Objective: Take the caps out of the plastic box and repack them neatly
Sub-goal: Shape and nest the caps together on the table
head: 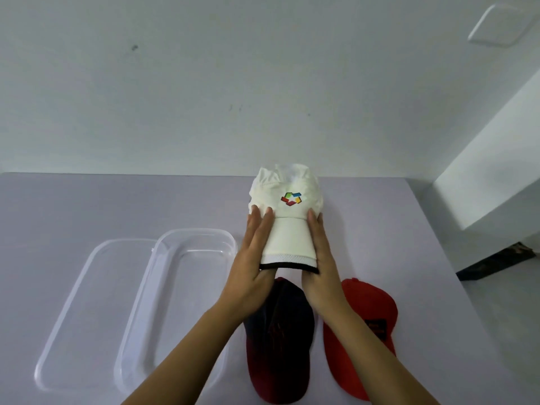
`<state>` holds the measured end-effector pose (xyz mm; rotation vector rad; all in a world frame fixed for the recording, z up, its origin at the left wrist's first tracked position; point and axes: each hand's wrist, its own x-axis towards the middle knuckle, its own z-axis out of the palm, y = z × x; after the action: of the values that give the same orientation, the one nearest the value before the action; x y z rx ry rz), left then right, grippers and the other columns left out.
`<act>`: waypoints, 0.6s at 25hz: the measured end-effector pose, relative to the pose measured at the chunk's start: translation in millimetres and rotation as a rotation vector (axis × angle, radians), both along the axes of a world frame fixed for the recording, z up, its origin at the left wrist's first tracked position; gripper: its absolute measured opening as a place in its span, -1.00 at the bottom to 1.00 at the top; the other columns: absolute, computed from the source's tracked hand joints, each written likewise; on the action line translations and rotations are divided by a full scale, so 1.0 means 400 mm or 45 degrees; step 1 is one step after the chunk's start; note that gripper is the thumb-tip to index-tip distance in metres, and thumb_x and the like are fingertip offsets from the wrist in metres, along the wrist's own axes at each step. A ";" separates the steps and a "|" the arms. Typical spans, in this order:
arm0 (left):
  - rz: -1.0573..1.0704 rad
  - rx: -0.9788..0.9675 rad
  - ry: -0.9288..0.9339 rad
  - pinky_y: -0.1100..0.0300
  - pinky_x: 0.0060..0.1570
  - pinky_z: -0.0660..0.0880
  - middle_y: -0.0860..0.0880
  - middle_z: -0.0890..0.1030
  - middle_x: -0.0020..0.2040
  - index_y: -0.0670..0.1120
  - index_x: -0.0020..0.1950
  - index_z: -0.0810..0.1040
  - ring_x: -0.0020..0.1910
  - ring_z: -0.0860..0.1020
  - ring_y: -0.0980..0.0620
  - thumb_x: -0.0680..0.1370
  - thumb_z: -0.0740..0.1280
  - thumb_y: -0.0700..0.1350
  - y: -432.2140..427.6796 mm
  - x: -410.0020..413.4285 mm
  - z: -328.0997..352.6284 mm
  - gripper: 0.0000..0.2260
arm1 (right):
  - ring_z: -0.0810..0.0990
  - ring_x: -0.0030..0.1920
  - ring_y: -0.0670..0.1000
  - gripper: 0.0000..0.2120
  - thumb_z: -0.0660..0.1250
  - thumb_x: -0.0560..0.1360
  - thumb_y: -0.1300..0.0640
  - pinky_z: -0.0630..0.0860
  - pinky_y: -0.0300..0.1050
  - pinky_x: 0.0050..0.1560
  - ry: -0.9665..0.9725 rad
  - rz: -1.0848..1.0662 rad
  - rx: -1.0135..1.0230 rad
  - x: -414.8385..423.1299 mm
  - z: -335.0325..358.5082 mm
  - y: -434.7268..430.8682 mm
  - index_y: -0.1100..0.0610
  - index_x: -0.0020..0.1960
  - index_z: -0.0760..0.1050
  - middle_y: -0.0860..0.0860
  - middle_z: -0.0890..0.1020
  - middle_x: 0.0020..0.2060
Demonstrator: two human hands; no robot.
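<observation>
A white cap [287,217] with a multicoloured logo is held above the lilac table, its brim pointing toward me. My left hand [253,255] presses the brim's left edge and my right hand [321,258] presses its right edge, so both grip the cap between them. Below the hands a dark navy-and-maroon cap [277,340] lies flat on the table. A red cap [362,325] lies just right of it. The clear plastic box [187,290] stands to the left, with nothing inside.
The box's clear lid [87,290] lies left of the box, partly under its edge. The table [117,206] ends at a white wall behind and drops off on the right, where a white ledge [496,171] stands.
</observation>
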<state>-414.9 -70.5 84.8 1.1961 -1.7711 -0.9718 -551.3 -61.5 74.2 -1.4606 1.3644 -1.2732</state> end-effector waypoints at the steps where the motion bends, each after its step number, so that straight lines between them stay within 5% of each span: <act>1: 0.020 0.073 0.154 0.24 0.48 0.11 0.14 -0.06 0.56 0.28 0.46 -0.01 0.53 -0.04 0.24 0.50 0.12 -0.21 0.012 -0.012 0.000 -0.36 | 0.18 0.47 -0.17 -0.32 0.19 0.54 0.34 0.26 -0.20 0.42 -0.205 -0.012 0.041 0.030 0.003 0.011 -0.26 0.45 0.09 -0.06 0.15 0.51; 4: 0.069 0.209 0.399 0.44 0.39 0.16 0.15 0.04 0.56 0.21 0.47 0.00 0.47 0.07 0.37 0.52 0.11 -0.20 0.051 -0.038 0.009 -0.40 | 0.37 0.26 -0.41 -0.52 0.08 0.58 0.38 0.36 -0.38 0.29 -0.490 -0.059 0.122 0.085 0.015 0.037 -0.04 0.37 0.19 -0.24 0.31 0.34; 6: 0.018 0.180 0.322 0.41 0.40 0.15 0.18 0.03 0.55 0.19 0.48 0.04 0.49 0.04 0.35 0.47 0.18 -0.12 0.051 -0.012 0.011 -0.38 | 0.36 0.30 -0.37 -0.49 0.11 0.58 0.36 0.35 -0.33 0.33 -0.437 -0.040 0.133 0.068 0.011 0.044 -0.09 0.40 0.16 -0.23 0.30 0.37; 8: -0.155 0.158 0.204 0.34 0.44 0.12 0.20 0.01 0.55 0.18 0.48 0.11 0.51 -0.01 0.29 0.34 0.24 -0.10 0.031 0.044 0.014 -0.28 | 0.24 0.43 -0.24 -0.35 0.21 0.53 0.27 0.27 -0.29 0.39 -0.153 0.037 0.082 0.021 0.008 0.048 -0.23 0.45 0.08 -0.12 0.21 0.48; 11: -0.229 0.375 0.444 0.31 0.46 0.11 0.28 0.21 0.47 0.20 0.40 0.24 0.46 0.15 0.33 0.12 0.25 -0.20 -0.002 0.105 0.046 -0.16 | 0.04 0.50 -0.21 -0.33 0.18 0.46 0.17 0.13 -0.45 0.38 0.215 0.088 0.003 -0.045 0.012 0.050 -0.25 0.46 0.06 -0.05 0.03 0.54; 13: 0.024 0.396 0.484 0.23 0.44 0.14 0.30 0.26 0.43 0.22 0.39 0.27 0.39 0.23 0.38 0.31 0.28 -0.27 -0.035 0.112 0.071 -0.29 | -0.01 0.52 -0.16 -0.31 0.18 0.45 0.17 0.17 -0.36 0.40 0.428 0.174 -0.070 -0.066 0.009 0.057 -0.28 0.45 0.02 -0.05 -0.08 0.55; 15: 0.140 0.373 0.269 0.16 0.41 0.18 0.23 0.24 0.47 0.18 0.47 0.21 0.40 0.23 0.28 0.56 0.27 -0.08 -0.082 0.111 0.094 -0.50 | -0.04 0.54 -0.08 -0.28 0.21 0.48 0.15 0.24 -0.08 0.45 0.614 0.268 -0.107 -0.074 -0.001 0.069 -0.33 0.45 -0.04 -0.08 -0.18 0.54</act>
<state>-370.4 -103.3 122.3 1.3018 -1.4173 -1.2728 -580.9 -34.1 73.7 -2.0016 1.4168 -0.8846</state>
